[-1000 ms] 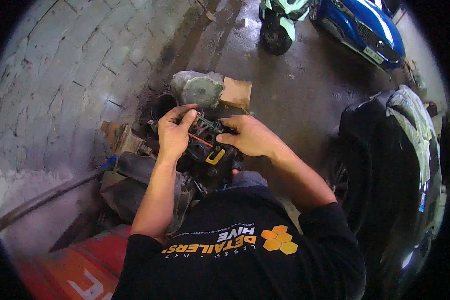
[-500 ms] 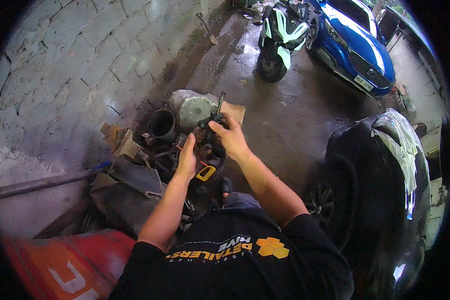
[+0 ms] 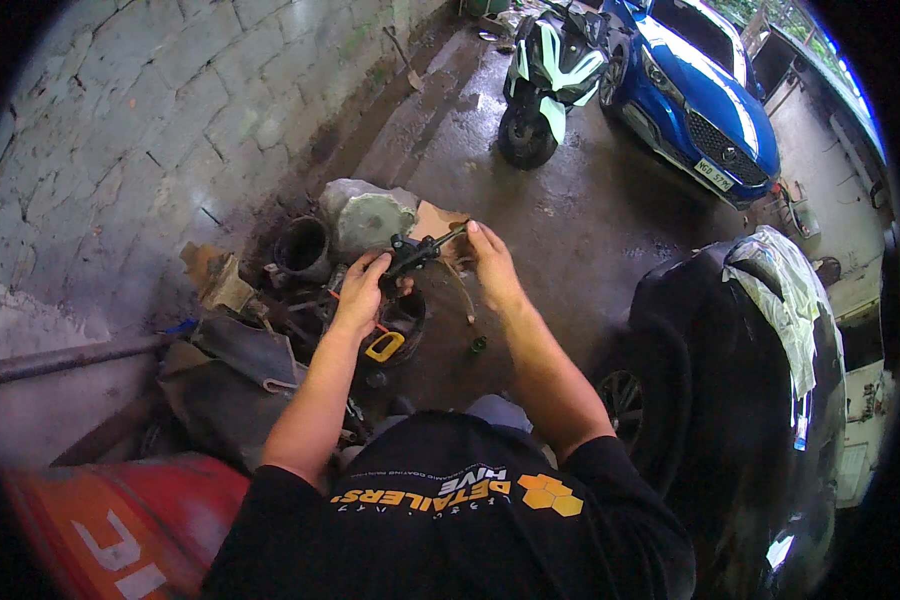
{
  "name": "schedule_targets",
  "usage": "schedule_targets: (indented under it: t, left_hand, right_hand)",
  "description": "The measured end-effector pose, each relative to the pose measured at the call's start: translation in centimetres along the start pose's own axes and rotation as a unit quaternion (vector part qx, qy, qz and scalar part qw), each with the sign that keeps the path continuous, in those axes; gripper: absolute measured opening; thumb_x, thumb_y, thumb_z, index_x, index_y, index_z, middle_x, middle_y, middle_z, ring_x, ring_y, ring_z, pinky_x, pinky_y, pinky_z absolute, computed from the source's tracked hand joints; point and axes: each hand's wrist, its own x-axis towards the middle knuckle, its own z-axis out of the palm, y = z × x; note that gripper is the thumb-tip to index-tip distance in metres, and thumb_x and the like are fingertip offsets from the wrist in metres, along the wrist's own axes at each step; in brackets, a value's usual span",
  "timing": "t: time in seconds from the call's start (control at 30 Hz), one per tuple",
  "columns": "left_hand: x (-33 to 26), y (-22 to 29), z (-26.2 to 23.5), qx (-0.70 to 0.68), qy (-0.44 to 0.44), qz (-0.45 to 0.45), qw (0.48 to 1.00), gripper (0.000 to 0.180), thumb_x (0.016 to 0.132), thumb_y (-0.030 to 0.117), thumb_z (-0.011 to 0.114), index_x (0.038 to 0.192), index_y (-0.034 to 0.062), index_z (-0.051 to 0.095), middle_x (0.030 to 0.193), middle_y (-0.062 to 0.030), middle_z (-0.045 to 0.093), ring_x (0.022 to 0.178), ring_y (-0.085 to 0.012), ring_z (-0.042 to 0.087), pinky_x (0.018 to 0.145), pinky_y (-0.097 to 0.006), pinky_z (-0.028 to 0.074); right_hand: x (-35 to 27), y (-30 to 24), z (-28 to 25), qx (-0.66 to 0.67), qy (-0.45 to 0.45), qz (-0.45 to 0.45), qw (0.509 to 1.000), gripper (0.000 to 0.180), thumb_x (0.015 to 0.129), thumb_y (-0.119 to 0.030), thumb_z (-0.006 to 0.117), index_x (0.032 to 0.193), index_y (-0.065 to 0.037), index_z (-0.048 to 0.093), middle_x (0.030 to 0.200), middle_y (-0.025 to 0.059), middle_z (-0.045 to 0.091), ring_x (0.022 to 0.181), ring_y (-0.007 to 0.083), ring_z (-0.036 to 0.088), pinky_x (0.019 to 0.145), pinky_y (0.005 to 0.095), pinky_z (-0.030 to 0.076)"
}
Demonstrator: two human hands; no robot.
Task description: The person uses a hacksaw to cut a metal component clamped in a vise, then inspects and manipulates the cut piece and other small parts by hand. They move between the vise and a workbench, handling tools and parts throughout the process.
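Observation:
My left hand [image 3: 360,288] grips the body of a dark metal mechanical part [image 3: 410,255], fingers wrapped round it. A thin rod sticks out of the part toward the right, and my right hand [image 3: 494,270] pinches its far end between thumb and fingers. Just below my left hand lies a tool with a yellow loop handle and a red piece [image 3: 384,346], over a dark round container. Behind the held part stand a pale, rounded concrete-like block [image 3: 375,222] and a piece of brown cardboard [image 3: 438,220].
A dark bucket [image 3: 301,247] and scrap parts lie at the left by the grey block wall [image 3: 190,110]. A small green object [image 3: 478,345] is on the floor. A black car [image 3: 710,370] stands close on my right; a scooter [image 3: 550,75] and a blue car [image 3: 695,105] are farther off.
The held part has tilted from nearly upright to pointing right. My right hand has shifted from its body to the rod's end, and my hands are farther apart. The view has shifted slightly.

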Motion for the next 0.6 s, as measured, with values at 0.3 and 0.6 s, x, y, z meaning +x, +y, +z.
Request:
schedule_targets:
  t: [0.3, 0.6]
  left_hand:
    - [1.7, -4.6, 11.7, 0.135, -0.031, -0.116, 0.984, 0.046, 0.107, 0.045, 0.057, 0.127, 0.0045, 0.061, 0.105, -0.0119, 0.071, 0.079, -0.0237, 0.071, 0.071, -0.039, 0.059]
    - [4.5, -12.8, 22.9, 0.118, -0.071, -0.116, 0.984, 0.048, 0.109, 0.05, 0.049, 0.132, 0.0094, 0.06, 0.108, -0.0082, 0.071, 0.079, -0.0214, 0.071, 0.07, -0.037, 0.059]
  right_hand:
    - [-1.7, -6.1, -15.6, -0.039, -0.096, 0.136, 0.985, 0.042, 0.112, -0.039, 0.045, 0.134, -0.005, 0.058, 0.113, 0.0121, 0.074, 0.1, 0.0238, 0.073, 0.08, 0.0403, 0.057]
    - [-5.0, -6.7, -32.1, 0.035, -0.127, 0.11, 0.985, 0.036, 0.112, -0.032, 0.048, 0.131, -0.003, 0.058, 0.111, 0.0148, 0.073, 0.102, 0.0254, 0.072, 0.084, 0.0376, 0.057]
